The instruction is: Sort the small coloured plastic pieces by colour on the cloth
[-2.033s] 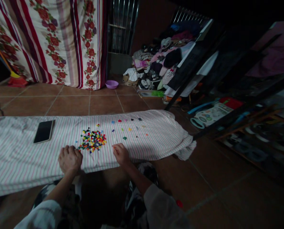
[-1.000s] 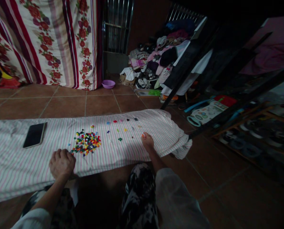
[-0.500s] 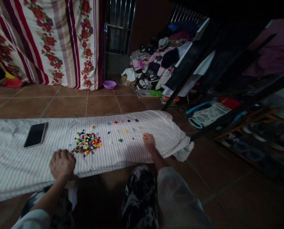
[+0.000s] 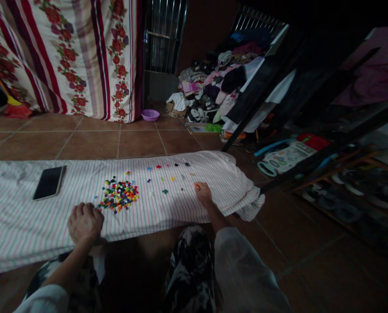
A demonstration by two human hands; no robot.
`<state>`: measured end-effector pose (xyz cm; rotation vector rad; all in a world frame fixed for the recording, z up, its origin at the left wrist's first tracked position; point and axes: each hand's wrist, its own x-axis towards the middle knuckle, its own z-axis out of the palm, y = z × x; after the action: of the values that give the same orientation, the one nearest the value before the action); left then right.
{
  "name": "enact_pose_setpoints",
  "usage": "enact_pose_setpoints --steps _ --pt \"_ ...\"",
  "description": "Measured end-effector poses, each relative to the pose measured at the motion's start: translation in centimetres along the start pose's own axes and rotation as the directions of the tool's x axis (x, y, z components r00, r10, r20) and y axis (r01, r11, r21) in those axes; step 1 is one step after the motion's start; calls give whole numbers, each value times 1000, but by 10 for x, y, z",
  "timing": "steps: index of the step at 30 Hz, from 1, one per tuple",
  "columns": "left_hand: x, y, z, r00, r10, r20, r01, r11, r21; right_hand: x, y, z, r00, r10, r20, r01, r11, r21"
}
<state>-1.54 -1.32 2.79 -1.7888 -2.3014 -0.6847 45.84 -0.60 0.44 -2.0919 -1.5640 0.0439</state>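
Observation:
A heap of small multicoloured pieces [image 4: 119, 194] like tiny blocks lies on a striped cloth [image 4: 167, 213]. My left hand [image 4: 85, 222] rests with curled fingers at the heap's near left edge; whatever it may hold is hidden. Farther right, my right hand [image 4: 204, 194] pinches a small orange piece [image 4: 197, 187] just over the cloth. Between heap and right hand, little clusters sit in loose rows, among them a dark green cluster [image 4: 164, 191], a yellow one [image 4: 172, 178], a red one [image 4: 158, 166] and a blue one [image 4: 149, 168].
A phone [image 4: 49, 183] lies on the cloth at the left. Beyond, on the tiled floor, are a purple basin [image 4: 150, 115] and a pile of clothes [image 4: 210, 87]. A shoe rack [image 4: 350, 187] stands at the right, and a floral curtain [image 4: 83, 56] hangs behind.
My right hand has shifted very slightly left with the orange piece. My left hand stays where it was, and the pieces on the cloth look unchanged.

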Motion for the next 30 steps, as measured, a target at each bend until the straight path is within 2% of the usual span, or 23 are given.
enact_pose_setpoints --steps 15,19,26,30 --pt "-1 1 1 999 0 -41 -1 1000 -11 1 -7 -4 996 19 93 -14 999 -51" --pt "-1 0 4 998 1 -56 -2 1000 -11 0 -8 -5 995 31 93 -25 998 -58" --pt "-2 -1 6 997 -2 -72 2 1000 -6 0 -7 -7 996 -31 82 32 999 -17" --pt "-1 -1 6 998 -8 -62 8 1000 -11 -3 -6 -8 999 -39 24 39 999 -14"
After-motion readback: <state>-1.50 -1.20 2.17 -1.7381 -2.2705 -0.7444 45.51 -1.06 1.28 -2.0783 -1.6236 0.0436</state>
